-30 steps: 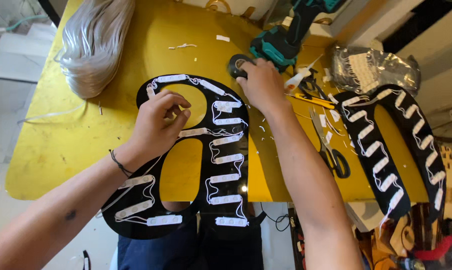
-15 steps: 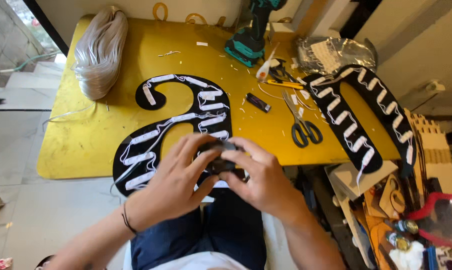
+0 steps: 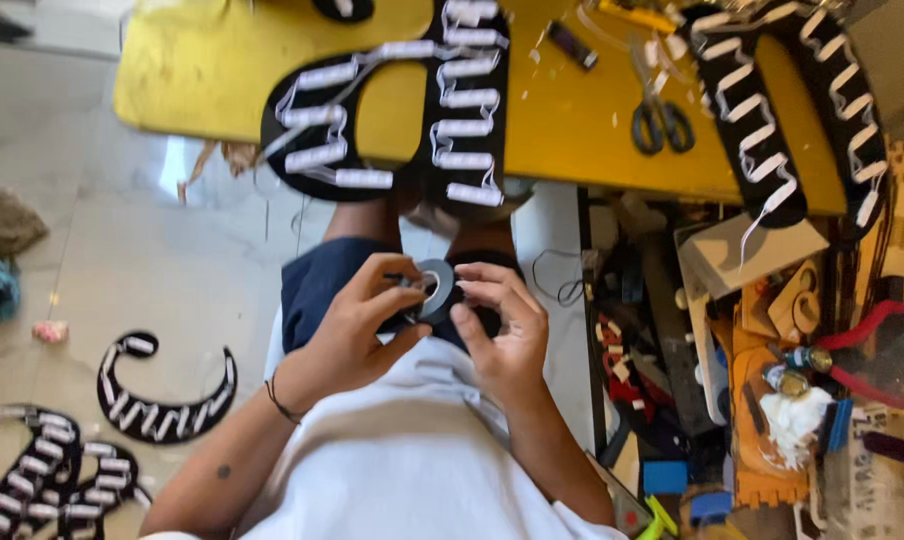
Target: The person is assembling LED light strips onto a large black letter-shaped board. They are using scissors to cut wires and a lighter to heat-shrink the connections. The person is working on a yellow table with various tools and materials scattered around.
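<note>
Closest to the camera, over the lap and the white shirt [image 3: 402, 470], both hands meet on a roll of black electrical tape [image 3: 438, 292]. The left hand [image 3: 357, 325] cups the roll from its left side, thumb and forefinger pinching the rim near the open core. The right hand [image 3: 502, 330] closes in from the right, fingertips curled onto the roll's outer edge; it looks as if they are picking at the tape's loose end, though the end itself is too small to make out. The roll sits between the two hands, its hole facing up toward the camera, so its axis points roughly at the viewer. Neither hand is nearer; both touch it.

On the floor to the left lie black curved letter pieces [image 3: 162, 390] fitted with white LED modules, well apart from the hands.

Beyond the knees, the yellow counter [image 3: 592, 130] starts. Its near edge carries a large black letter panel [image 3: 412, 110] with rows of white LED modules wired together, overhanging the edge just above the tape roll. To the right on the counter lie black-handled scissors [image 3: 657, 110], and further right a second black curved panel [image 3: 792, 110] with the same white modules. Below the counter's right end, a cluttered stack of boxes and small parts [image 3: 772, 400] fills the space.
</note>
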